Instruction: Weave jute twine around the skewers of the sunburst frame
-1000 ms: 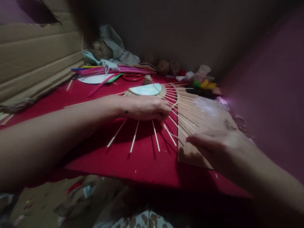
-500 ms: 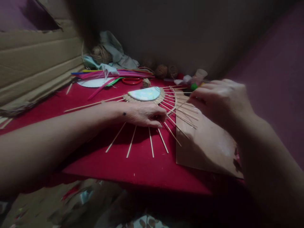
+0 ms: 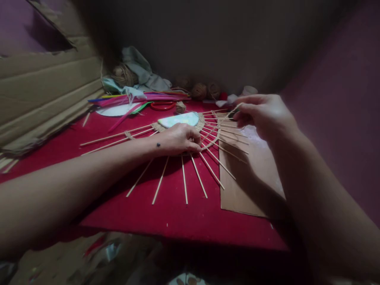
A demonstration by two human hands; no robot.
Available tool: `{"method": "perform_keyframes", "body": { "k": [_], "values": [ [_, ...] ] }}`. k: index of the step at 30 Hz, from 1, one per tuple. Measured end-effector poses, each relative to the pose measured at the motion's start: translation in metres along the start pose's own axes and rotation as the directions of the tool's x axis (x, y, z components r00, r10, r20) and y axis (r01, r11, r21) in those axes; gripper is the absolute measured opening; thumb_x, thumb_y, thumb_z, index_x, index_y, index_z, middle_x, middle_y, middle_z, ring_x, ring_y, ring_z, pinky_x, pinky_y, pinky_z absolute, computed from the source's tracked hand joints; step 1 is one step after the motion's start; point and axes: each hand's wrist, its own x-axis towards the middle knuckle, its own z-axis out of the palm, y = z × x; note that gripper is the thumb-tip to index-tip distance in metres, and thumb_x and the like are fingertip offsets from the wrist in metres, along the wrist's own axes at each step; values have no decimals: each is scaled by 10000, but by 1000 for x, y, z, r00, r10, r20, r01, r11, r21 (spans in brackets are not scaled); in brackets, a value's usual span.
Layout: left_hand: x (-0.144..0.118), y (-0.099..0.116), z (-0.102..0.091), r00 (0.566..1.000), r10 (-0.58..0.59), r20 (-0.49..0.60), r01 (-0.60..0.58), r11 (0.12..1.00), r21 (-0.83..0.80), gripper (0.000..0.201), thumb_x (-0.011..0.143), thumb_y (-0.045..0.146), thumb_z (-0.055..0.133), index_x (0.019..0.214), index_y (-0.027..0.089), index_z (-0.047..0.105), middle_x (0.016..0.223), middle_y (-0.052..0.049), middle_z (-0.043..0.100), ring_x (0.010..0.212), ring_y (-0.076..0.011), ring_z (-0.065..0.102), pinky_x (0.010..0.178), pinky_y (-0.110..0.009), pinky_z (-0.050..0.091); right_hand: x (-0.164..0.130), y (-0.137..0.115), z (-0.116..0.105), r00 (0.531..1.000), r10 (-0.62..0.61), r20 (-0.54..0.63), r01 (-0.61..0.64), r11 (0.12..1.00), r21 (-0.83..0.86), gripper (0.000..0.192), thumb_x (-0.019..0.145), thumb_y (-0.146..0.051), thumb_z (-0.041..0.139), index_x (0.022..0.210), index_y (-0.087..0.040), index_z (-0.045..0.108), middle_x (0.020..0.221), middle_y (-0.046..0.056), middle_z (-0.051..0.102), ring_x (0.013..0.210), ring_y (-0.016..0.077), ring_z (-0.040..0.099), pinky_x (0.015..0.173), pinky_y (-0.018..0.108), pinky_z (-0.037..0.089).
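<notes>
A sunburst of thin wooden sticks (image 3: 184, 183) fans out from a pale round disc (image 3: 178, 119) edged with jute twine, lying on the red table (image 3: 166, 215). My left hand (image 3: 178, 139) presses down on the disc's near edge, fingers closed over the twine where the sticks meet. My right hand (image 3: 263, 114) is raised to the right of the sticks and pinches a strand of jute twine (image 3: 221, 120) that runs back down to the woven ring.
A brown cardboard sheet (image 3: 249, 190) lies under the right-hand sticks. At the back are coloured feathers (image 3: 139, 97), red scissors (image 3: 162, 105), jute balls (image 3: 199, 91) and cloth (image 3: 142, 73). Corrugated cardboard (image 3: 44, 91) leans at the left.
My right hand rose from the cardboard sheet to the far right of the sticks and now pulls a twine strand. My left hand stayed on the disc's edge.
</notes>
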Motion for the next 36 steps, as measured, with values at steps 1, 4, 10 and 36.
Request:
{"method": "perform_keyframes", "body": {
  "k": [1,4,10,36],
  "values": [
    [0,0,0,1000,-19,2,19,1000,-18,203,746,337,629,691,143,651,636,0,568,606,-103,498,568,-236,351,-8,-4,2,999,52,4,-52,996,76,428,792,-50,493,1216,-67,547,618,13,611,514,117,569,550,284,481],
    [-1,2,-2,998,-66,21,68,996,-62,188,737,317,622,676,142,654,630,-2,583,586,-100,504,550,-228,364,-37,-15,7,999,-19,36,18,1000,25,518,737,8,479,1236,-115,542,601,-9,616,509,123,578,530,270,475],
    [-2,12,-7,993,-105,51,111,986,-121,199,757,321,600,675,149,656,596,3,596,564,-97,510,529,-213,368,-73,-9,18,934,-279,225,317,935,-157,315,722,-10,486,937,-161,660,767,31,671,718,157,611,643,271,481],
    [-11,12,-37,999,-43,-8,44,979,198,222,769,345,568,850,173,684,772,-14,664,708,-127,567,651,-233,392,-57,25,53,923,-243,297,350,852,-390,184,796,-135,558,827,-158,738,750,79,707,683,160,592,660,268,409]
  ]
}}
